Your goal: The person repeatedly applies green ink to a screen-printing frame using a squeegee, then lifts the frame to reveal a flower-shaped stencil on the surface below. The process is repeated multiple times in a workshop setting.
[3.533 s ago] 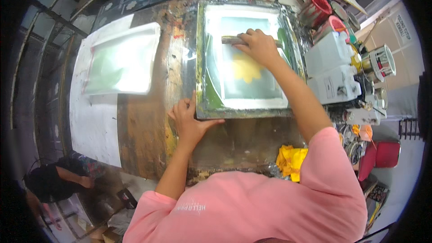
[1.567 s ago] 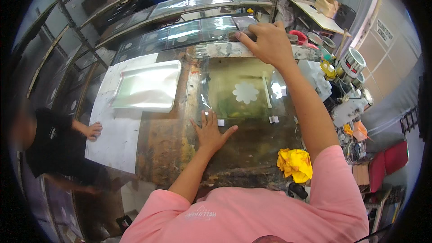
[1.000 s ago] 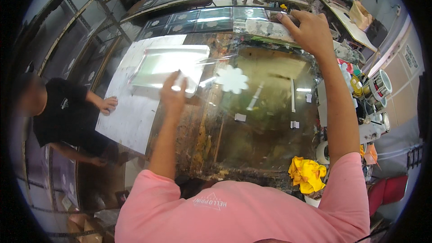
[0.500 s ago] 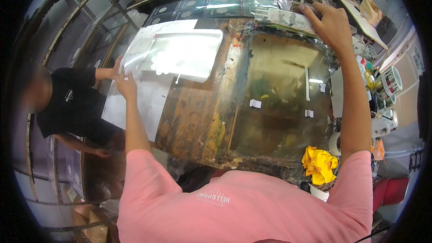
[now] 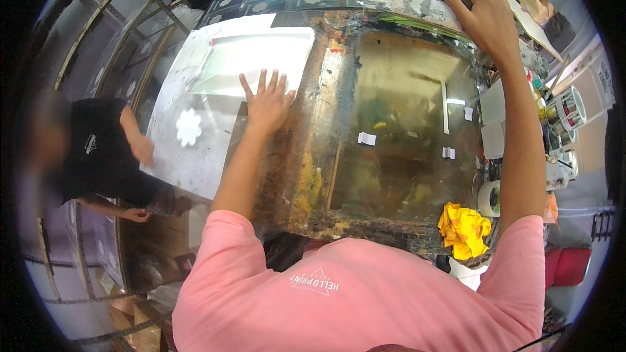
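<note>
My left hand (image 5: 266,105) is open with its fingers spread, at the near edge of a glossy, pale rectangular panel (image 5: 261,52) that reflects bright light. Beneath and left of that panel lies a large white sheet (image 5: 215,163). A white flower shape (image 5: 189,128) shows on the sheet's left part. Far to the right, my right hand (image 5: 486,23) has its fingers curled at the end of a paint-stained whitish bar (image 5: 414,10). What exactly these fingers grip is hidden behind the hand.
A glass pane (image 5: 398,176) with small white tabs (image 5: 366,138) is set into the stained wooden table (image 5: 287,176). Yellow crumpled cloth (image 5: 464,230) lies at the near right corner. Cans (image 5: 566,107) stand beyond the right edge. A co-worker (image 5: 98,146) stands at the left, by a metal rack (image 5: 78,78).
My left hand has moved right from the sheet's left side and spread open. The flower shape now appears farther left and nearer. The co-worker's hand has drawn back from the sheet.
</note>
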`<state>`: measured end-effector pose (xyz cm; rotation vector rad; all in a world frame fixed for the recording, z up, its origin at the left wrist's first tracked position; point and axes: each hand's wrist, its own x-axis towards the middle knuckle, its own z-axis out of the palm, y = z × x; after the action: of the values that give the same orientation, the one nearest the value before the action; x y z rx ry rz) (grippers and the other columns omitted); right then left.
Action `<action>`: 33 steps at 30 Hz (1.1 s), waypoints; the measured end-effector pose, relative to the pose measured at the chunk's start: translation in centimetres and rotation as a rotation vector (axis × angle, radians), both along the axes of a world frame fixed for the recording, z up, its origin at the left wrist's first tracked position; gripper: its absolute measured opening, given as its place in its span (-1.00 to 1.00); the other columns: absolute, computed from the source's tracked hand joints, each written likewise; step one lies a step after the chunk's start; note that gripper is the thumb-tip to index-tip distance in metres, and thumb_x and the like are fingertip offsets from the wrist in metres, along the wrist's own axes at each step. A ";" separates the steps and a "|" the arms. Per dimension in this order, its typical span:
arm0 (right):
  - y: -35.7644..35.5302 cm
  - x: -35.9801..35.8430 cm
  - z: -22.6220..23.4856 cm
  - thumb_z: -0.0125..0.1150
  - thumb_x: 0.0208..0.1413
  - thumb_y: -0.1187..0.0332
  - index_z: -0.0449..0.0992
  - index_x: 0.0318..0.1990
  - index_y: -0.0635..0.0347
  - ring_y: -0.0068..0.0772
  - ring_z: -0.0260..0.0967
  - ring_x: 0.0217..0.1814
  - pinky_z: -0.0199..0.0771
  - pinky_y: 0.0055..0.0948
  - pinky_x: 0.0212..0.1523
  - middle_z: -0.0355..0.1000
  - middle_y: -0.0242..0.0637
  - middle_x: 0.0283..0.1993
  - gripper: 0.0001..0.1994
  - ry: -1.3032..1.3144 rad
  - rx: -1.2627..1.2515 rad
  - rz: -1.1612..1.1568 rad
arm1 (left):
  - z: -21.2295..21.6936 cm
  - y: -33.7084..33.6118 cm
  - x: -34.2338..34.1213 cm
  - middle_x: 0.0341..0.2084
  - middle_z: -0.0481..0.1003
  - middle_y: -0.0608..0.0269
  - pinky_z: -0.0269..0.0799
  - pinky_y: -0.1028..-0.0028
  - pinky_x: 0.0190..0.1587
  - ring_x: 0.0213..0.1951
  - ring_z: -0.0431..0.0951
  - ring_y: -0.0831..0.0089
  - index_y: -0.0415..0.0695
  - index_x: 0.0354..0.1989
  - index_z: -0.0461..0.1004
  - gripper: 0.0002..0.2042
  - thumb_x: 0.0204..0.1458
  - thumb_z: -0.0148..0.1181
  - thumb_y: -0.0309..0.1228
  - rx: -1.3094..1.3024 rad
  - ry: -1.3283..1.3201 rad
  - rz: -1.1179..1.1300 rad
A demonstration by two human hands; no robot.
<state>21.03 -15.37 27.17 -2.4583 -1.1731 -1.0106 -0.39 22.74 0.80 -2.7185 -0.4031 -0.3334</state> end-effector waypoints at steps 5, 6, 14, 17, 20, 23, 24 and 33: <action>0.2 0.4 0.4 0.09 0.34 -0.26 0.72 -0.13 0.19 0.16 0.57 -0.29 0.50 -0.03 -0.14 0.58 0.03 -0.39 -0.38 0.185 0.098 -0.047 | -1.0 1.5 0.2 0.55 0.27 0.27 -0.73 -0.55 0.45 0.60 0.11 0.16 0.01 0.58 0.22 -0.43 0.54 -0.40 -0.03 -0.260 0.038 0.012; 0.3 0.5 0.4 0.09 0.34 -0.27 0.72 -0.15 0.20 0.15 0.57 -0.30 0.51 -0.03 -0.14 0.58 0.02 -0.41 -0.38 0.170 0.084 -0.055 | -0.5 1.9 0.3 0.51 0.31 0.23 -0.71 -0.51 0.47 0.58 0.16 0.15 -0.02 0.56 0.26 -0.42 0.55 -0.42 -0.03 -0.384 0.030 0.031; 0.3 1.3 0.5 0.04 0.33 -0.35 0.73 -0.25 0.23 0.17 0.57 -0.27 0.48 -0.01 -0.09 0.58 0.00 -0.41 -0.29 0.125 0.045 -0.044 | 6.8 -2.8 2.8 0.32 0.51 -0.02 -0.38 -0.27 0.58 0.43 0.38 -0.03 -0.12 0.38 0.49 -0.40 0.56 -0.42 -0.04 -0.518 0.190 -0.026; 0.3 1.4 0.1 0.02 0.33 -0.37 0.74 -0.24 0.22 0.13 0.60 -0.23 0.45 0.03 -0.02 0.63 -0.03 -0.35 -0.27 -0.050 0.099 -0.011 | 6.0 -9.7 4.6 0.35 0.46 -0.15 -0.32 -0.23 0.59 0.47 0.33 -0.02 -0.14 0.45 0.41 -0.36 0.54 -0.41 0.05 -0.548 0.202 -0.212; 0.2 1.1 -0.2 0.02 0.33 -0.36 0.73 -0.25 0.22 0.08 0.60 -0.23 0.43 0.01 0.00 0.64 -0.06 -0.35 -0.28 -0.036 0.071 -0.022 | 3.0 -16.2 5.1 0.42 0.38 -0.21 -0.34 -0.27 0.58 0.52 0.24 -0.12 -0.14 0.50 0.34 -0.12 0.33 -0.22 0.39 -0.581 0.123 -0.332; -0.1 0.5 -0.6 0.01 0.33 -0.35 0.73 -0.26 0.21 0.05 0.60 -0.21 0.41 -0.02 0.01 0.64 -0.07 -0.36 -0.29 -0.031 0.055 -0.033 | 0.4 -20.2 3.8 0.50 0.25 -0.21 -0.37 -0.33 0.57 0.54 0.16 -0.22 -0.16 0.52 0.31 0.12 0.04 -0.03 0.61 -0.557 0.137 -0.356; -0.2 0.4 -0.7 0.01 0.33 -0.35 0.73 -0.26 0.21 0.04 0.60 -0.20 0.40 -0.01 0.01 0.64 -0.08 -0.37 -0.29 -0.032 0.070 -0.013 | -0.2 -21.1 3.5 0.54 0.19 -0.21 -0.37 -0.33 0.56 0.56 0.11 -0.24 -0.18 0.53 0.29 0.19 -0.04 0.02 0.65 -0.546 0.170 -0.360; -0.3 0.2 0.7 -0.03 0.36 -0.32 0.71 -0.41 0.30 0.14 0.61 -0.24 0.37 0.06 0.11 0.61 0.13 -0.41 -0.24 0.105 0.083 0.007 | -2.6 -31.0 9.1 0.55 0.13 -0.29 -0.48 -0.42 0.53 0.60 -0.02 -0.28 -0.24 0.52 0.28 0.26 -0.12 0.08 0.67 -0.616 0.076 -0.594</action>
<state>21.26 -15.62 27.88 -2.4093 -1.0841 -0.8971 8.69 -8.26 -1.85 -3.4024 0.4152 -0.2873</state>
